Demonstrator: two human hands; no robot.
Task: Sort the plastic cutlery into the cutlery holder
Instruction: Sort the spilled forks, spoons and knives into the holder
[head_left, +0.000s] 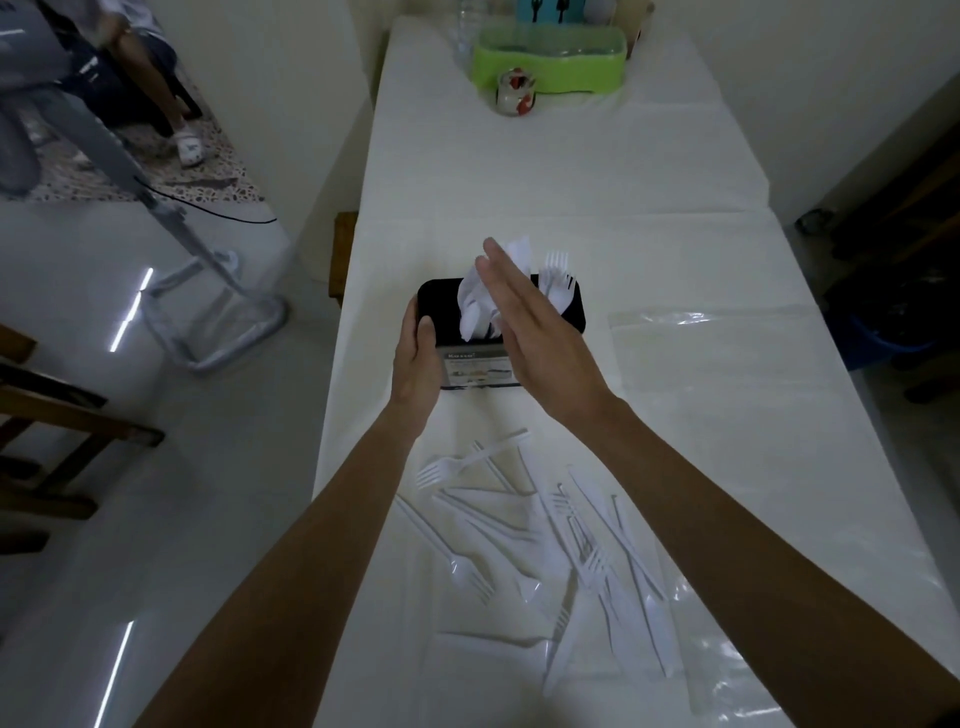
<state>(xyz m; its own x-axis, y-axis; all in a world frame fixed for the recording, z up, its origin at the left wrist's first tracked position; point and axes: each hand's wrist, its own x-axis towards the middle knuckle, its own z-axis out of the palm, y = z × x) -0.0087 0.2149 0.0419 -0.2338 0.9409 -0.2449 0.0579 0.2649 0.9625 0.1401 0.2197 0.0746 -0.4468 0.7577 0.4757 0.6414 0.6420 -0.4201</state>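
**A:** How far along is the sorting?

**B:** Under way, but well short of done, I'd judge. Starting at the left, the left hand (415, 358) grips the left end of the black box-shaped cutlery holder (574, 312). The thumb lies on the top rim and the fingers are curled round the side. The holder stands upright on the long white-covered worktop (519, 171).

**A:** Is anything in it yet?

**B:** Yes. Nothing sticks out at the left end. In the middle, a bunch of white plastic pieces (470, 312) stands upright; I cannot tell whether they are knives or spoons. The right hand (535, 338) is held flat just over that bunch, with its fingers straight and pressed together, carrying nothing. Whether it touches the pieces I cannot tell. Right of it, a few white plastic forks (555, 270) stand tines-up in the right-hand compartment.

**A:** And what is left?

**B:** The larger share, by the look of it. A loose pile of white plastic cutlery (561, 545) lies on the worktop nearer the person, apart from the holder. It is forks and knives crossed over one another, and all of it still needs picking out by kind. Further right, a clear plastic bag (727, 353) lies flat beside the holder.
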